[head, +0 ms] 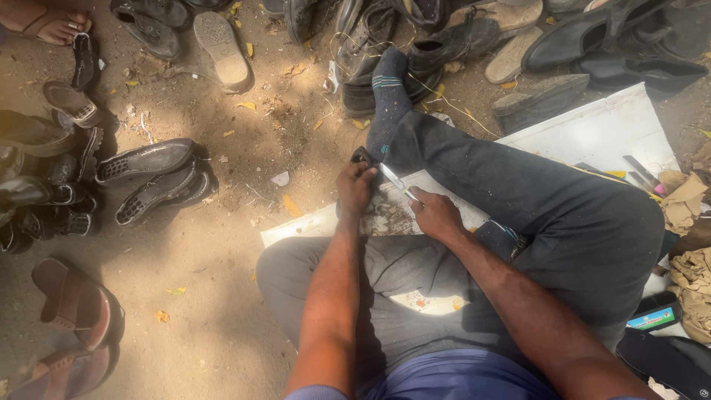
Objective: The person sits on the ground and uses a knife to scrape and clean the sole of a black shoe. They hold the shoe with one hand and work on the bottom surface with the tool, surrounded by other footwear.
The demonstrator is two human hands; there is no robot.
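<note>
- The dirt ground carries many worn shoes, with a row of black shoes on the left and brown sandals nearer.
- A white board lies under the person's crossed legs.
- The left hand closes its grip on a small dark piece, pressed against the board beside the socked foot.
- The right hand grips a thin metal blade, its tip touching that piece.
</note>
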